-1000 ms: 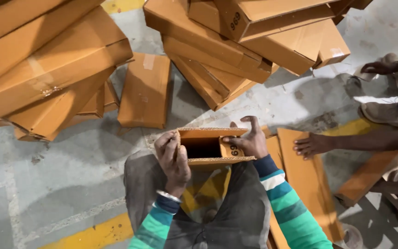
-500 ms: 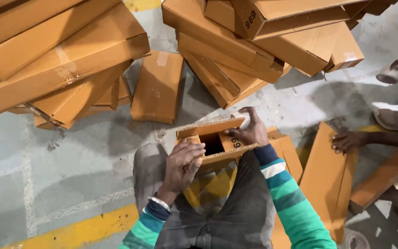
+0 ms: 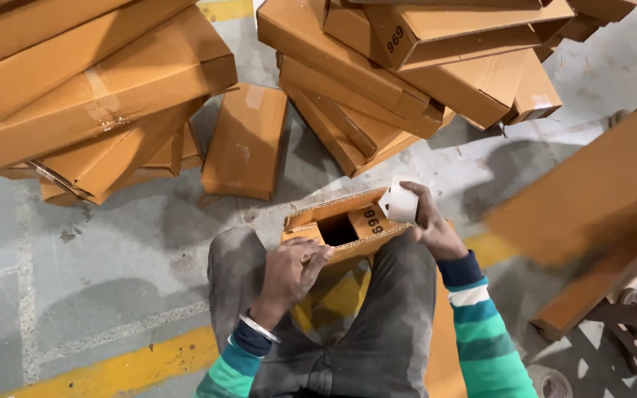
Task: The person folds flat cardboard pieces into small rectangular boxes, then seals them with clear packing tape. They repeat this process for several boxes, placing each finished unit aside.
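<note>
Grey concrete floor (image 3: 97, 295) with a yellow painted line carries stacks of flat corrugated cartons (image 3: 105, 88). Since the earlier frame, the right hand (image 3: 425, 221) has picked up a white tape roll (image 3: 401, 203), fingers curled around it. The left hand (image 3: 289, 269) pinches the flap of the open brown corrugated box (image 3: 337, 225) on the lap.

Matt cardboard over rough concrete

We see a box (image 3: 340, 225) of matt brown corrugated cardboard, its fluted edge showing, and stacked boxes (image 3: 97, 96) of the same board with glossy tape strips. The tape roll (image 3: 399, 203) looks smooth and whitish. The floor (image 3: 75, 273) is rough grey concrete; the trousers (image 3: 377, 324) are dull grey cloth.
</note>
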